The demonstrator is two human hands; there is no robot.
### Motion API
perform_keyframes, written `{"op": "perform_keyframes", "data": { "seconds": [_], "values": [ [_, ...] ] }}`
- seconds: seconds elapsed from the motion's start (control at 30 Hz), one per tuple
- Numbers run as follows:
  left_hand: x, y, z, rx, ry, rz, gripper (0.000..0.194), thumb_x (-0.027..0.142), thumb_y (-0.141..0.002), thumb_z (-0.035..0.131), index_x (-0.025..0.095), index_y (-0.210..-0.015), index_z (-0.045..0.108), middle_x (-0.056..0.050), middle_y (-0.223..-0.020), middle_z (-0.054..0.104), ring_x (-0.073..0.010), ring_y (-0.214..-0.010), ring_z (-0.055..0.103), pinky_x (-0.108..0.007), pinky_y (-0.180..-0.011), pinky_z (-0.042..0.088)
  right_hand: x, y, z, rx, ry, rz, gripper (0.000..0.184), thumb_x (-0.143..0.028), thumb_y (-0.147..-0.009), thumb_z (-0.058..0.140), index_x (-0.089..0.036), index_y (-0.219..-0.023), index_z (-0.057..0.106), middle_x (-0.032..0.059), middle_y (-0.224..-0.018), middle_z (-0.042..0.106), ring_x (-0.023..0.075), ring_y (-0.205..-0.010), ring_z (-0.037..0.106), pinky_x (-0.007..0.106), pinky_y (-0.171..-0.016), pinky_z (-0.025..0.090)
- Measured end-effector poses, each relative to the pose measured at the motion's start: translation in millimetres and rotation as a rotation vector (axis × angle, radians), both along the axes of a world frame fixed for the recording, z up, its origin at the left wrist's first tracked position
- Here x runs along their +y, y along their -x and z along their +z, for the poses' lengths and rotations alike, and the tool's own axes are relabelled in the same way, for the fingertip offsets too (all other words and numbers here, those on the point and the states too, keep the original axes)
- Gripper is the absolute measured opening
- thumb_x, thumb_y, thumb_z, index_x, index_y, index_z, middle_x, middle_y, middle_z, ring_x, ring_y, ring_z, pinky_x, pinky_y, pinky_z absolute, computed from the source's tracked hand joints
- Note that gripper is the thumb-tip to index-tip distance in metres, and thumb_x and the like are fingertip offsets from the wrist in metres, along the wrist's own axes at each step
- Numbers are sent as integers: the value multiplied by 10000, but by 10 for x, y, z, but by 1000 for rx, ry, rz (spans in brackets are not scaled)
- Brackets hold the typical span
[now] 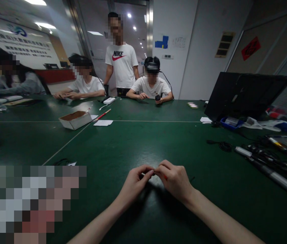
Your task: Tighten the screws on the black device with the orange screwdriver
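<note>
Above the green table (133,149), my left hand (136,179) and my right hand (176,178) meet at their fingertips. Thumb and forefinger of the left are pinched together, and the right hand's fingers are curled closed against them. Whatever they hold is small and mostly covered by the fingers. A small red-orange bit (165,177) shows at the right hand's fingers, its kind unclear. A thin dark piece (192,178) pokes out beyond the right hand; whether it belongs to the same thing I cannot tell.
An open cardboard box (75,124) lies to the left, near a red pencil-like stick (103,115) and white paper (103,123). On the right are a black monitor (245,95), a blue tray (231,123), cables and a long black-and-silver bar (267,169). Several people are across the table.
</note>
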State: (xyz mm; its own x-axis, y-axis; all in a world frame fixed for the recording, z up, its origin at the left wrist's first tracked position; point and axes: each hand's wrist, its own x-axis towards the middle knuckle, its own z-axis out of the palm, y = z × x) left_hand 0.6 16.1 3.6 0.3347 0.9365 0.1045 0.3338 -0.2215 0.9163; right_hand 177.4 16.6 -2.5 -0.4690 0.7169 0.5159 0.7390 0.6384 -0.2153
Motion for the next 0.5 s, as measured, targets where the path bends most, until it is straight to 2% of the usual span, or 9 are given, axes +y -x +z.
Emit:
{"op": "perform_keyframes", "data": {
  "seconds": [0.33,0.5],
  "values": [
    [14,11,20,-88,97,33,299,424,-830,562,147,-821,674,-45,-770,648,-197,-740,577,-291,-687,454,20,-12,36,29,37,51,179,-176,-938,490,-198,-944,668,26,-893,690,110,-759,653,185,-637,446],
    [-8,-8,-2,-123,133,3,373,501,-831,565,142,-821,664,-33,-729,603,-171,-684,530,-275,-635,432,-23,-33,211,-29,51,55,126,-190,-919,523,-192,-914,649,20,-872,675,111,-707,638,196,-577,428]
  ]
}}
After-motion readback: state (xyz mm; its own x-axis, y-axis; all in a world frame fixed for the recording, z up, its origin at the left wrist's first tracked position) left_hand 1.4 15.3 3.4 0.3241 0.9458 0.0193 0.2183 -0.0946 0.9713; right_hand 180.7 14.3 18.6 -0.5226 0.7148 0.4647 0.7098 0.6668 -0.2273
